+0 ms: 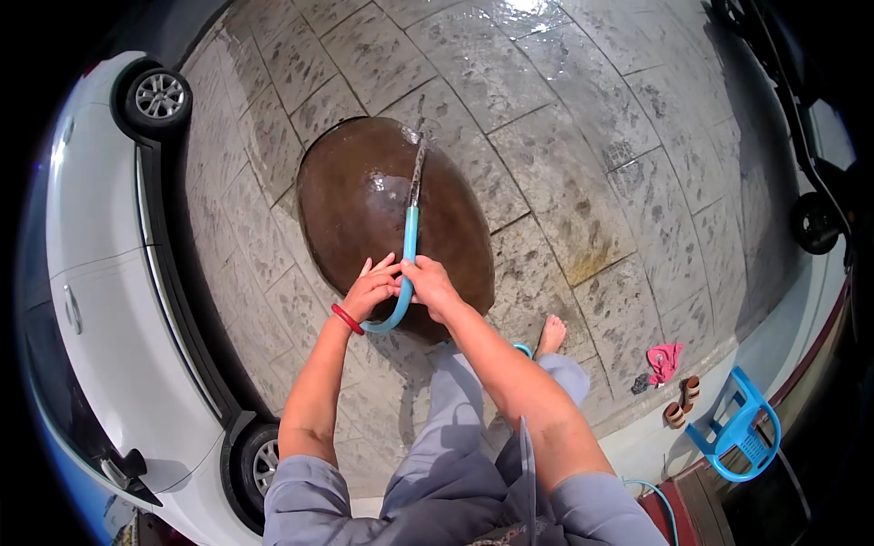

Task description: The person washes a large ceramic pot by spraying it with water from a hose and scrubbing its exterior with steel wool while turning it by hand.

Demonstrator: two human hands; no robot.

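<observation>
My right hand (pixel 430 284) is closed round a light-blue hose (pixel 411 232). A clear stream of water (pixel 418 173) leaves the hose's far end and runs forward. My left hand (pixel 371 287), with a red bracelet (pixel 347 318) at its wrist, is stretched out beside the hose; its fingertips reach the right hand, and whether they touch the hose is hard to tell. The hose bends back beneath the left wrist. Below both hands a large brown oval sheet (pixel 364 227), wet and shiny, lies on the paving; it looks like a mat or rug.
A white car (pixel 137 337) stands along the left. Stone paving (pixel 583 218) spreads around, wet at the top. On the right are a pink cloth (pixel 665 361), sandals (pixel 675 415) and a blue plastic chair (pixel 742 432). A dark wheel (pixel 815 223) shows at the far right.
</observation>
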